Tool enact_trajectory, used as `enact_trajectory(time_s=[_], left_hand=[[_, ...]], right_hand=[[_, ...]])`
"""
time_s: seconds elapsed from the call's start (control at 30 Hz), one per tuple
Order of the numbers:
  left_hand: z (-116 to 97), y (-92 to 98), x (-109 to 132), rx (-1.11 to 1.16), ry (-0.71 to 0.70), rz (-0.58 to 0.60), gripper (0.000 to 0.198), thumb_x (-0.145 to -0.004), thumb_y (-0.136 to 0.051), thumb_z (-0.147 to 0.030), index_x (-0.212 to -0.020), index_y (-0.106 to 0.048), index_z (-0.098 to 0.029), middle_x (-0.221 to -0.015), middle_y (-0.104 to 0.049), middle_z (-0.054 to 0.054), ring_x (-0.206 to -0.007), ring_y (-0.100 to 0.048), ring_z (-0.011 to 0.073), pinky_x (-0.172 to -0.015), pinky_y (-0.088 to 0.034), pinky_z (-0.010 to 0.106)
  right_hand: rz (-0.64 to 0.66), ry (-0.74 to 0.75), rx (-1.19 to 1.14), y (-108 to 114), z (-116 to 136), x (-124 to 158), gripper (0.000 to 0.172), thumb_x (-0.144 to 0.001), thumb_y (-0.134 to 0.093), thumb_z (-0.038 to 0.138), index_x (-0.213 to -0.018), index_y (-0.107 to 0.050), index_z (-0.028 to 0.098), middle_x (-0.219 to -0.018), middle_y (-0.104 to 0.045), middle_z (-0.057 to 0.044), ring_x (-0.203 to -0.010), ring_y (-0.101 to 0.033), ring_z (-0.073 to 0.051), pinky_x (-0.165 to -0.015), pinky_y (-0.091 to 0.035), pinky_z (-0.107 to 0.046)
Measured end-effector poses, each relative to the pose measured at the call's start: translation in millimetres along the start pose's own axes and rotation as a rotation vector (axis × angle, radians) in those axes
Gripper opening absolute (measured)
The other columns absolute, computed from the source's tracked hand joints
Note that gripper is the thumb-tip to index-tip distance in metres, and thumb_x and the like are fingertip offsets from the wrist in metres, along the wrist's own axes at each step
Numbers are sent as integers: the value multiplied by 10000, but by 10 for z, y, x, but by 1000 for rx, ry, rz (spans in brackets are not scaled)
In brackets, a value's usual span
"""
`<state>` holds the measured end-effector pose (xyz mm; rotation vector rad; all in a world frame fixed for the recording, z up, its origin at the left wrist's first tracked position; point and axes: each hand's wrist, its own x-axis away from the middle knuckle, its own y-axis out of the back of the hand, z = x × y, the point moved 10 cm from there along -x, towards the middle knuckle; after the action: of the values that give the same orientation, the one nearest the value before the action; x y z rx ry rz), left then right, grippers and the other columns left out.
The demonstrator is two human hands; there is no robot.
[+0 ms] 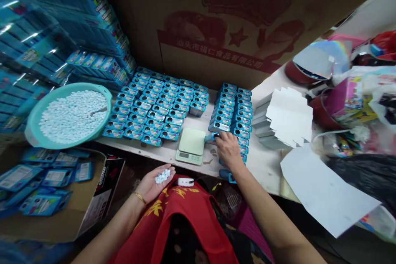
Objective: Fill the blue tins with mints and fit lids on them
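My left hand (156,182) is cupped palm up near the table's front edge and carries a small heap of pale blue candies (162,176). My right hand (228,148) grips a small blue candy box (211,137) just right of a pale green digital scale (192,142). The scale's plate has nothing on it. Left of the scale stand rows of blue boxes with dark round holes (153,107). More such boxes stand in two columns (243,111) beside and partly under my right hand. A turquoise basin (107,95) at the left holds many loose candies and a partly buried scoop.
A large cardboard carton (216,62) walls off the back. Wrapped stacks of blue packs (31,49) rise at the left, above an open carton (85,206) of flat blue packs. White folded card (289,115), a white sheet (328,189) and a black bag (365,177) crowd the right.
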<state>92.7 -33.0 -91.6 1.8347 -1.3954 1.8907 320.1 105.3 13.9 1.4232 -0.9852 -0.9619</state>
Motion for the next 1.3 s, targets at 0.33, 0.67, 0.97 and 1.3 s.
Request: enact_trajectory(time_s=[0.33, 0.67, 0.97, 1.3], left_hand=[[2, -94, 23, 3, -14, 51, 214, -731, -496, -23, -924, -586, -42, -943, -635, 170, -942, -584, 238, -808, -492, 312], [-79, 115, 15, 60, -29, -70, 171, -748, -486, -49, -874, -601, -42, -885, -639, 171, -872, -609, 234, -740, -523, 310], [-71, 114, 17, 97, -17, -72, 154, -748, -501, -71, -852, -611, -46, -856, -645, 157, -846, -615, 220, -731, -526, 307], [-18, 5, -29, 82, -7, -22, 157, -751, -501, -80, -860, -611, -52, -858, -647, 151, -832, -619, 213, -724, -525, 297]], right_hand=[[104, 194, -154, -33, 869, -50, 130, -802, -465, 190, -789, -594, 186, -847, -526, -69, -786, -420, -193, -654, -293, -323], [-85, -144, -613, -286, -51, 385, 346, -785, -502, 309, -1105, -500, 179, -1032, -546, -90, -957, -499, -219, -803, -414, -363], [-54, -210, -816, -512, -24, 382, 482, -708, -578, 290, -1155, -432, 185, -1065, -526, -92, -942, -518, -212, -776, -454, -370], [-169, -67, -712, 17, 328, 380, 288, -801, -477, 266, -1082, -492, 205, -1039, -530, -82, -994, -478, -205, -852, -409, -377]])
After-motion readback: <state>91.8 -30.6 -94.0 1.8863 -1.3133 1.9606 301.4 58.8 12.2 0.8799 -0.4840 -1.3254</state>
